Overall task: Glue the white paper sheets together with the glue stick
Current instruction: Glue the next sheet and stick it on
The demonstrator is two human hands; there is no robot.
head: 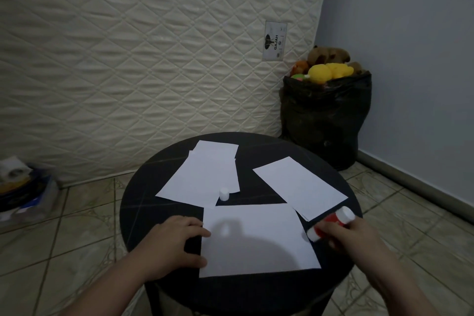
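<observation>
White paper sheets lie spread over a round black bench (256,290) in the head view. The nearest sheet (256,241) lies flat at the front of the bench, straight ahead of the person. The left hand (169,246) rests at this sheet's left edge, palm down on the bench, its fingers (197,232) loosely spread with the fingertips touching the edge of the paper; they grip nothing. The right hand (346,236) is at the sheet's right edge, and its fingers are curled round a red glue stick (331,223), which lies tilted, its white open end pointing down toward the sheet's right corner and its white base up and to the right. Whether the tip touches the paper cannot be told.

A second sheet (300,185) lies angled at the right rear, its near corner just beside the glue stick. At the left rear, a few overlapping sheets (202,177) form a loose stack. A small white cap (224,194) stands upright at the near edge of that stack, between it and the nearest sheet.

Behind the bench a quilted cream mattress (128,59) leans upright. A black bag (325,120) full of soft toys sits on the tiled floor (64,226) in the corner by the grey wall.
</observation>
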